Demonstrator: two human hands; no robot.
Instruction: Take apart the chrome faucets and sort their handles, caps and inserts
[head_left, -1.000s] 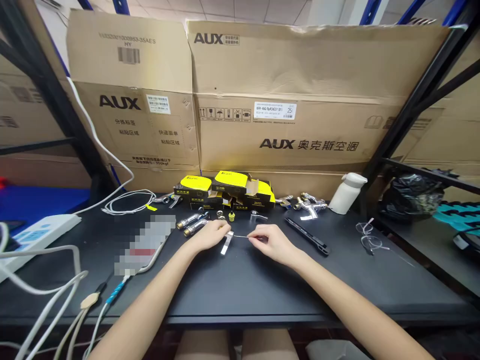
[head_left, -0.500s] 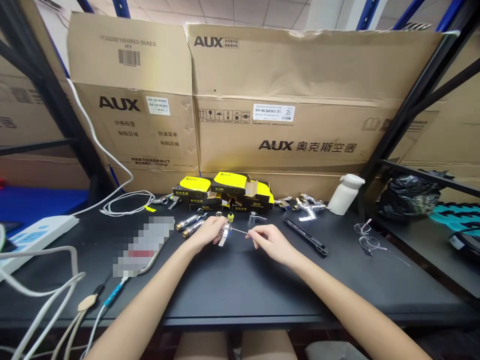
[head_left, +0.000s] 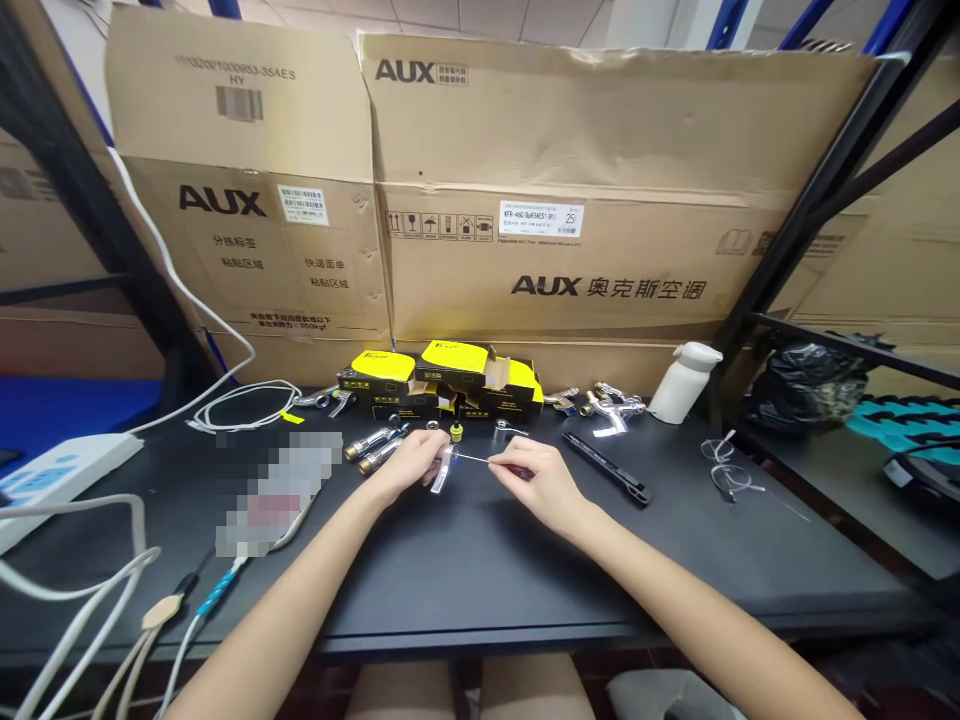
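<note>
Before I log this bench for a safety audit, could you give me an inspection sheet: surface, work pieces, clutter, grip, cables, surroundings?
Surface: dark tabletop; spills, nothing seen.
Work pieces: metal lever part; thin tool pointing at it, contact unclear.
Clutter: yellow-and-black boxes, white bottle, black tool.
Grip: left fingers closed on the lever part; right fingers closed on the thin tool.
Cables: white power strip at left with loose cables; blue-sleeved cable nearby.
Surroundings: cardboard panels behind; other people, nothing seen.

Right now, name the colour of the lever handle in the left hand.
The lever handle is silvery; head view.
</note>
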